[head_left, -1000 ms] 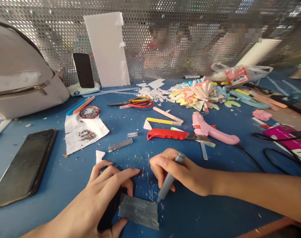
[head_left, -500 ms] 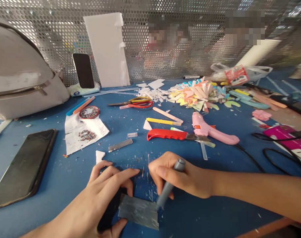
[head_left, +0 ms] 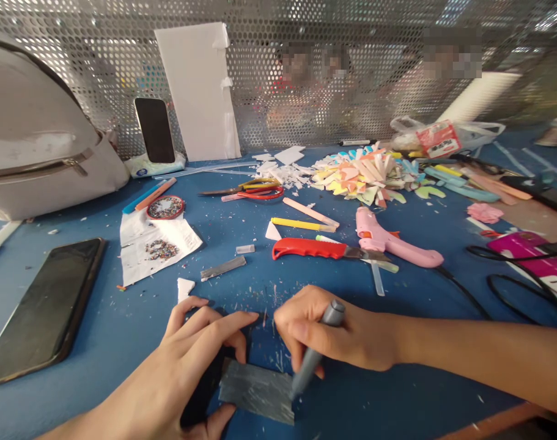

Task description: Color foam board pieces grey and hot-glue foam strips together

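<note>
My right hand [head_left: 326, 333] grips a grey marker [head_left: 315, 348], its tip down on the right edge of a small grey-coloured rectangular piece [head_left: 255, 391] lying on the blue table. My left hand [head_left: 191, 354] presses on the left end of that piece, fingers spread over it and thumb under its near edge. A dark part of the piece shows under my left palm.
Beyond my hands lie a red utility knife [head_left: 319, 249], a pink glue gun [head_left: 391, 241], scissors [head_left: 255, 189], a foam scrap pile [head_left: 361, 174], a bead paper [head_left: 156, 244] and a grey strip [head_left: 223, 267]. A phone [head_left: 44, 308] lies left, a bag [head_left: 35, 140] far left, cables [head_left: 512, 275] right.
My right hand has slid the marker down and toward me along the piece's right edge. My left hand has stayed put.
</note>
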Motion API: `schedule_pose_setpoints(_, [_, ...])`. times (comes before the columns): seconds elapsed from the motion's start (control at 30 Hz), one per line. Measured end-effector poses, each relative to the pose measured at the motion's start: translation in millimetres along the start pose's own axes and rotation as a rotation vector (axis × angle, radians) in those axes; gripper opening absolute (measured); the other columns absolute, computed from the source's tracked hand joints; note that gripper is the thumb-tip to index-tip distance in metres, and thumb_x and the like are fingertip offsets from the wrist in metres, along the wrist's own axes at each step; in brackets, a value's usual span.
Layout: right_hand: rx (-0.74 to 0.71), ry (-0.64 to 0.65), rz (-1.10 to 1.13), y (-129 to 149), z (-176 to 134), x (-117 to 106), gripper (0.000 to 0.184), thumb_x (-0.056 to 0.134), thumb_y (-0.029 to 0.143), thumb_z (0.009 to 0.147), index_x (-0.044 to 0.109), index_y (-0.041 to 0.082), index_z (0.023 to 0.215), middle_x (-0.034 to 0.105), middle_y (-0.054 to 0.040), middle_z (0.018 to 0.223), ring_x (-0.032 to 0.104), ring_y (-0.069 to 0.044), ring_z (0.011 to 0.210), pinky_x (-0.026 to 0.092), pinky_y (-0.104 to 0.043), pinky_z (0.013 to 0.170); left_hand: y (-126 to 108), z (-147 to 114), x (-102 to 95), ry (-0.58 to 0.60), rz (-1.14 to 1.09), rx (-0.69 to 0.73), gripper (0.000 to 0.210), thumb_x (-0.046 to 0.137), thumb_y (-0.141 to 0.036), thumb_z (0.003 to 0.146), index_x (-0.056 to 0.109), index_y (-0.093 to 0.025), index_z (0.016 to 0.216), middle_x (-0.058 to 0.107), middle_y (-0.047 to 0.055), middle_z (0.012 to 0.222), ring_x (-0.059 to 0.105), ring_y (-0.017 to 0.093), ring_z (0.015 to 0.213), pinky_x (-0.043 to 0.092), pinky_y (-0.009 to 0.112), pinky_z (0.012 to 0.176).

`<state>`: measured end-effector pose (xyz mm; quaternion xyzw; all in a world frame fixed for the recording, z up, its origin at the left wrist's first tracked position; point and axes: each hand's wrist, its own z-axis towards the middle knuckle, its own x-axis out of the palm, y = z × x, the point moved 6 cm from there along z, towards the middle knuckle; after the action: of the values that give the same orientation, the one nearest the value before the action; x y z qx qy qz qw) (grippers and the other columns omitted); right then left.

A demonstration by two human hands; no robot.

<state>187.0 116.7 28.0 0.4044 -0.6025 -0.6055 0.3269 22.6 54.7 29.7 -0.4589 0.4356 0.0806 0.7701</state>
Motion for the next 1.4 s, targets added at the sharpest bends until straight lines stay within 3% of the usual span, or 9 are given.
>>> schedule_pose_setpoints(0.2, [0.037,-0.029,-0.002,-0.3,-0.7,-1.8,0.055,0.046,0.058,0.101,0.064,0.013,0.075,0.058,-0.0008,0.064,0.056,-0.012,0.056,0.043,-0.025,0.056,-0.6,-0.3,-1.1,-0.007,0.011,-0.003,0.073,0.047,-0.007,0.081,0.028,-0.028,0.149,0.063,-0.003,0.103,0.057,0.018,0.102,0.010,0.038,0.119])
schedule_pose_setpoints(0.33, [0.002,0.058,0.009,-0.7,-0.9,3.5,0.062,0.041,0.058,0.103,0.063,0.013,0.066,0.056,-0.0005,0.058,0.053,-0.011,0.049,0.041,-0.024,0.052,-0.2,-1.7,-1.1,0.002,0.021,-0.017,0.074,0.049,-0.007,0.081,0.027,-0.028,0.149,0.064,-0.001,0.104,0.058,0.020,0.102,0.015,0.042,0.119])
schedule_pose_setpoints(0.43, [0.021,-0.009,0.034,-2.3,-0.2,-0.4,0.055,0.047,0.057,0.101,0.065,0.013,0.074,0.058,-0.0005,0.063,0.057,-0.011,0.054,0.043,-0.023,0.053,0.8,-2.6,-0.5,0.019,0.012,-0.025,0.076,0.050,-0.007,0.080,0.027,-0.029,0.149,0.064,-0.001,0.105,0.058,0.019,0.103,0.014,0.042,0.120])
schedule_pose_setpoints(0.57, [0.005,0.084,0.038,-0.5,0.2,4.8,0.061,0.045,0.058,0.102,0.063,0.013,0.065,0.057,-0.0007,0.057,0.054,-0.010,0.046,0.040,-0.021,0.047,2.4,-3.5,-0.9,0.017,0.032,-0.030,0.078,0.051,-0.007,0.079,0.027,-0.029,0.149,0.064,-0.001,0.105,0.059,0.020,0.102,0.019,0.042,0.119])
schedule_pose_setpoints(0.67, [0.023,0.027,0.056,-1.3,0.1,1.5,0.057,0.048,0.058,0.101,0.064,0.012,0.072,0.059,-0.0016,0.062,0.058,-0.011,0.053,0.043,-0.022,0.052,2.3,-3.3,-1.3,0.007,0.056,-0.014,0.078,0.053,-0.008,0.079,0.027,-0.028,0.150,0.065,0.000,0.105,0.061,0.020,0.099,0.021,0.044,0.118])
schedule_pose_setpoints(0.87, [0.035,0.125,0.029,-3.4,-1.1,7.5,0.058,0.048,0.059,0.100,0.064,0.012,0.069,0.058,-0.0004,0.056,0.056,-0.011,0.048,0.041,-0.023,0.051,0.0,-1.5,-1.5,-0.003,0.028,0.001,0.073,0.051,-0.008,0.081,0.028,-0.027,0.148,0.063,-0.004,0.103,0.059,0.017,0.102,0.012,0.035,0.120])
schedule_pose_setpoints(0.97, [0.026,0.049,0.026,-2.8,-0.1,3.4,0.051,0.052,0.057,0.099,0.064,0.013,0.076,0.060,-0.0009,0.060,0.058,-0.012,0.052,0.042,-0.022,0.052,-1.6,-0.7,-1.7,-0.004,0.019,-0.005,0.074,0.049,-0.008,0.081,0.027,-0.028,0.149,0.063,-0.003,0.103,0.058,0.017,0.101,0.011,0.037,0.119])
schedule_pose_setpoints(1.1, [0.042,0.114,0.025,-2.8,-0.6,7.1,0.056,0.049,0.058,0.100,0.062,0.013,0.069,0.059,-0.0009,0.058,0.056,-0.011,0.048,0.042,-0.022,0.050,-2.0,-0.3,-1.3,0.004,0.013,-0.021,0.073,0.048,-0.007,0.082,0.027,-0.028,0.149,0.063,-0.002,0.104,0.057,0.019,0.101,0.015,0.039,0.117])
schedule_pose_setpoints(1.4, [0.034,0.093,0.028,-2.7,-0.4,6.1,0.054,0.050,0.056,0.100,0.064,0.013,0.071,0.059,-0.0008,0.060,0.057,-0.011,0.051,0.042,-0.022,0.052,-1.8,-0.3,-2.5,0.005,0.020,-0.011,0.072,0.047,-0.007,0.083,0.027,-0.028,0.149,0.062,-0.002,0.104,0.057,0.019,0.102,0.010,0.038,0.119])
